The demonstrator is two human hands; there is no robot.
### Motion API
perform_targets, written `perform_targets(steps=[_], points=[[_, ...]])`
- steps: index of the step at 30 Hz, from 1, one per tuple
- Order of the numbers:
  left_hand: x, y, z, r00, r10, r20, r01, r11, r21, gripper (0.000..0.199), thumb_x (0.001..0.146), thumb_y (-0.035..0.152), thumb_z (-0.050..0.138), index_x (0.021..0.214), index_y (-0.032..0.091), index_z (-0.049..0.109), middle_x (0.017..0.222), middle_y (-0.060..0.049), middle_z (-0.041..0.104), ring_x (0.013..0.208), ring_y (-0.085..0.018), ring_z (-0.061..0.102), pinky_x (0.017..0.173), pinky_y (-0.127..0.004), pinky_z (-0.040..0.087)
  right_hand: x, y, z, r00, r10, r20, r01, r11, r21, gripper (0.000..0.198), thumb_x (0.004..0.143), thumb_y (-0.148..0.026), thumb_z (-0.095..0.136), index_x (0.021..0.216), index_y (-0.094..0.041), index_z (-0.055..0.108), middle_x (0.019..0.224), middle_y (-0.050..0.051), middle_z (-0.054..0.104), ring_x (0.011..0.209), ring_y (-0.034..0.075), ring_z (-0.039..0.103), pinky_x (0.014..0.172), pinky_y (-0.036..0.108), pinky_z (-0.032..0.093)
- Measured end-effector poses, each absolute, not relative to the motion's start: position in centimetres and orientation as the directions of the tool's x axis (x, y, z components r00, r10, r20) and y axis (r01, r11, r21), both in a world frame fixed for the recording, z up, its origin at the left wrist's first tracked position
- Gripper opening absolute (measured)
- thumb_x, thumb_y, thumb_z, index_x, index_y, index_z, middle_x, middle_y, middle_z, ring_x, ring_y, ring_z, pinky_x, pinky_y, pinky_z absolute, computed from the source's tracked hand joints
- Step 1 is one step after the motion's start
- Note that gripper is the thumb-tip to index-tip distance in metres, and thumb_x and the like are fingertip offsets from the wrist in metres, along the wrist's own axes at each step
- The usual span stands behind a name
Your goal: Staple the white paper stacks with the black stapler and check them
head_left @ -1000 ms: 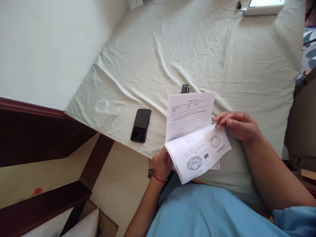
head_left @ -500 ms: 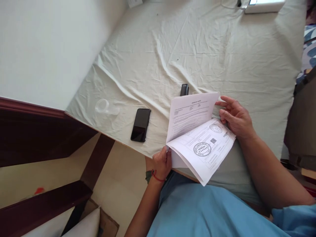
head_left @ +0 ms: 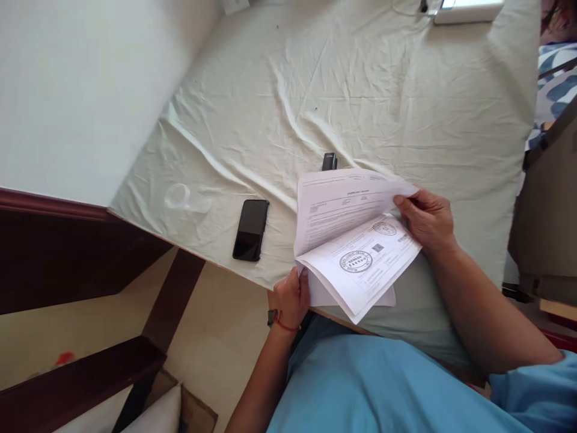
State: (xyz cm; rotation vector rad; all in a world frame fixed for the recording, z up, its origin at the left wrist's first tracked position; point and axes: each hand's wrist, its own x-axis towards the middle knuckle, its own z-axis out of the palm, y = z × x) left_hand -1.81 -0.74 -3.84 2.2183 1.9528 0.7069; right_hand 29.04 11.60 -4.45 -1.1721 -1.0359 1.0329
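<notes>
Several printed paper sheets (head_left: pixel 342 207) are spread part-way like an opened booklet near the table's front edge. The lower, folded-over sheet (head_left: pixel 378 258) carries round stamps and a small square code. My left hand (head_left: pixel 292 296) is closed on the papers' lower left corner. With thumb on top, my right hand (head_left: pixel 426 218) pinches the upper right corner of a raised sheet. Behind the papers a black stapler-like object (head_left: pixel 329 161) is partly hidden. Left of them lies a black phone (head_left: pixel 250 230), face up.
A clear tape roll (head_left: pixel 177 196) lies at the left on the cloth-covered table (head_left: pixel 360 90). A white device (head_left: pixel 469 11) with a cable stands at the far right. A wall (head_left: pixel 90 90) borders the left, and a dark chair-like shape (head_left: pixel 545 210) is on the right.
My right hand, loosely beside the papers before, now grips a raised sheet's corner and holds it out to the right. My left hand keeps its hold. The view has shifted slightly.
</notes>
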Motion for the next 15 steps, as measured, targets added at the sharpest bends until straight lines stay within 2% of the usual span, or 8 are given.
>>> perform_targets(steps=[5,8,12,15], points=[[-1.9,-0.7,-3.6,0.034,0.986,0.165,0.910,-0.099,0.402,0.027,0.099,0.029,0.043,0.073,0.024,0.049,0.053,-0.002,0.060,0.046,-0.018,0.057,0.050,-0.027,0.031,28.9,11.7,-3.6,0.220,0.975,0.023,-0.127,0.052,-0.991,0.034,0.075,-0.035,0.088,0.105,-0.028,0.073,0.073,-0.003,0.066,0.060,0.015,0.057,0.054,0.029,0.047],[-2.0,-0.5,-3.6,0.020,0.990,0.140,0.901,-0.079,0.428,0.026,0.099,0.029,0.043,0.075,0.023,0.051,0.053,-0.002,0.061,0.047,-0.019,0.058,0.050,-0.028,0.033,28.8,11.8,-3.3,0.211,0.977,0.000,-0.171,0.037,-0.985,0.035,0.072,-0.034,0.090,0.098,-0.028,0.067,0.069,-0.004,0.062,0.056,0.014,0.055,0.052,0.028,0.046],[-2.1,-0.3,-3.5,0.029,0.992,0.125,0.888,-0.083,0.453,0.027,0.100,0.031,0.042,0.078,0.023,0.055,0.058,-0.005,0.065,0.052,-0.022,0.062,0.052,-0.030,0.037,28.8,11.5,-3.1,0.208,0.978,-0.002,-0.195,0.040,-0.980,0.031,0.068,-0.033,0.093,0.080,-0.026,0.066,0.069,-0.004,0.061,0.061,0.013,0.056,0.058,0.028,0.049],[-2.0,-0.2,-3.3,0.001,0.993,0.117,0.887,-0.055,0.459,0.033,0.102,0.035,0.039,0.074,0.024,0.052,0.056,-0.005,0.061,0.051,-0.021,0.059,0.051,-0.030,0.035,29.1,11.2,-2.7,0.081,0.996,0.048,-0.178,0.062,-0.982,0.027,0.067,-0.034,0.094,0.074,-0.026,0.069,0.088,0.000,0.070,0.084,0.018,0.066,0.077,0.034,0.056]])
